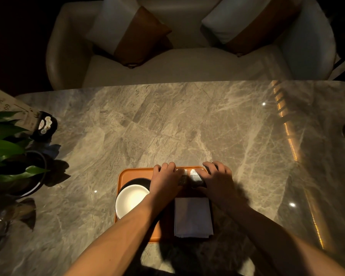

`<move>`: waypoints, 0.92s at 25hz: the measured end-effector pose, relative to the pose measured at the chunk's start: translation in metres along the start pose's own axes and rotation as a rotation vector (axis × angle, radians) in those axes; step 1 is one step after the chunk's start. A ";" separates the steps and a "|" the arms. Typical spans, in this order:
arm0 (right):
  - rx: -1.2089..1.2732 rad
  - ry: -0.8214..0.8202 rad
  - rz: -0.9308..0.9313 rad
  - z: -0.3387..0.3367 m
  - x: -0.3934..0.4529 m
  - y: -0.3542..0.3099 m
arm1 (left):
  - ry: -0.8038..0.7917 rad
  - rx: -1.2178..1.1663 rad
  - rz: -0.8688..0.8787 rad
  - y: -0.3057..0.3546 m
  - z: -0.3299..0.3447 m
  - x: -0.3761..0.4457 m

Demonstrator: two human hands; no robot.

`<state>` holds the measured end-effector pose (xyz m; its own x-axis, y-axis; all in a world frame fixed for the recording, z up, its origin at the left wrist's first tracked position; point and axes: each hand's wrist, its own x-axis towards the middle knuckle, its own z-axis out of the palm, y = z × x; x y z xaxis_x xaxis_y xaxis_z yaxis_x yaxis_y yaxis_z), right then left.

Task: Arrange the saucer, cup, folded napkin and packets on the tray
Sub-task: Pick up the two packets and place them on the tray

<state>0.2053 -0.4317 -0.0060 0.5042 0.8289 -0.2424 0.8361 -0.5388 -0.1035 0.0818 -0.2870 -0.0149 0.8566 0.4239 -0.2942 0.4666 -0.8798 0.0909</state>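
Both hands, left (165, 179) and right (217, 179), press flat on light, crinkly packets (194, 174) at the tray's (121, 176) far edge; best pinched by their edges. Napkin (193, 217) occupies the near-right corner.

An orange tray (122, 177) was seen on a grey, pale-veined marble table (167, 126). A white saucer (130, 200) with a black rim and a pale lavender-grey napkin (193, 217) were shown.

I see open bench (167, 120) beyond and right of the tray (122, 177); the plant (10, 148) and a dark holder (45, 124) crowd my far left edge.
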 end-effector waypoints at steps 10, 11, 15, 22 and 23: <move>0.017 -0.005 0.001 0.001 -0.004 -0.001 | 0.013 -0.041 0.000 0.001 0.002 -0.001; 0.020 0.001 0.000 0.000 -0.004 -0.001 | 0.007 -0.044 -0.001 0.001 0.002 -0.001; 0.046 0.110 -0.003 -0.001 -0.006 -0.003 | 0.005 -0.042 0.006 0.001 -0.001 -0.003; 0.181 0.007 0.010 -0.001 -0.009 0.003 | -0.016 -0.052 0.051 -0.006 -0.010 -0.009; 0.207 -0.073 0.022 -0.005 -0.008 0.005 | -0.044 -0.078 0.045 -0.007 -0.015 -0.011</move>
<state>0.2071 -0.4401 -0.0002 0.4985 0.8077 -0.3150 0.7591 -0.5821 -0.2914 0.0724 -0.2821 0.0016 0.8673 0.3732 -0.3295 0.4452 -0.8775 0.1781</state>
